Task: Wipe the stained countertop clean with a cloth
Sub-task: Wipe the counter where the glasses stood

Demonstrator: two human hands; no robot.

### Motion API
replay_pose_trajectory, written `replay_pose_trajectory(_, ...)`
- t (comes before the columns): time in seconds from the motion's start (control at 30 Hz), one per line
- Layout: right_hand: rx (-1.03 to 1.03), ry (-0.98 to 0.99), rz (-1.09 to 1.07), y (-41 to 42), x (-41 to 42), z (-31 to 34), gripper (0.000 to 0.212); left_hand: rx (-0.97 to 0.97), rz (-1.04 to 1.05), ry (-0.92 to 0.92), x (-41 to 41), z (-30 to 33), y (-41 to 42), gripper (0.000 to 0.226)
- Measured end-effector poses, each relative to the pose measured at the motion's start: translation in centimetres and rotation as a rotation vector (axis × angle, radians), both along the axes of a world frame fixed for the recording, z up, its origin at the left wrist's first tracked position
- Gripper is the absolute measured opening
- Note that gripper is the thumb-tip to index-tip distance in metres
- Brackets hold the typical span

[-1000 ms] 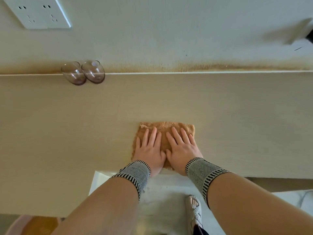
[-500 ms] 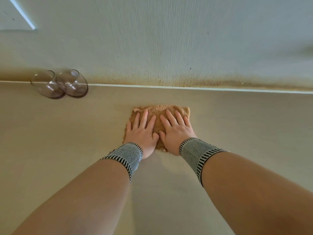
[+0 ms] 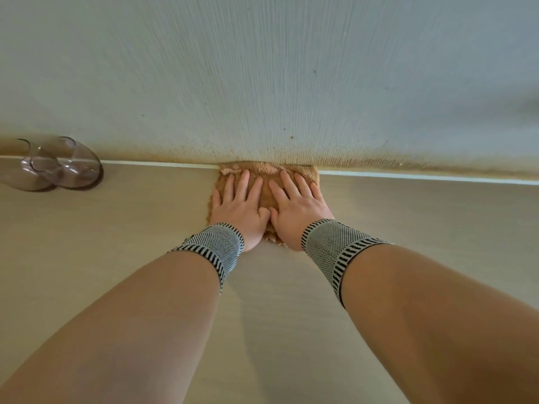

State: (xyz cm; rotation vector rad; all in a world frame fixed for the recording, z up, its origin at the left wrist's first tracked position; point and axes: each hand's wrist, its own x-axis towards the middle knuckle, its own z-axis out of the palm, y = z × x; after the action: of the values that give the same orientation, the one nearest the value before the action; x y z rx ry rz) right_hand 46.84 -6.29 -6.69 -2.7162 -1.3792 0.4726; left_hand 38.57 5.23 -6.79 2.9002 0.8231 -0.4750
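I have my left hand (image 3: 239, 211) and right hand (image 3: 294, 209) flat on the cloth (image 3: 267, 173), its far edge touching the wall (image 3: 262, 83); only pulling back remains.

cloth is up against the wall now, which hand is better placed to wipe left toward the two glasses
Left, probably. The left hand lies flat on the cloth on the side nearer the glasses; the right hand would have to cross it.

No text, label, brand, number or sign is showing legibly anywhere in this view. Nothing readable is appearing on any surface here.
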Motion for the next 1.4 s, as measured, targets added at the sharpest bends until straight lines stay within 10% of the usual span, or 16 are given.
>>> replay_pose_trajectory(0.33, -0.112, 0.011, -0.132, -10.3, 2.9, 0.7, 0.064, -0.111, -0.119, -0.023, 3.3, 0.3, -9.6, 0.062)
replay_pose_trajectory(1.4, -0.209, 0.016, -0.235, -27.1, -24.4, 2.6, 0.064, -0.168, -0.29, 0.023, -22.9, 1.1, -25.7, 0.063)
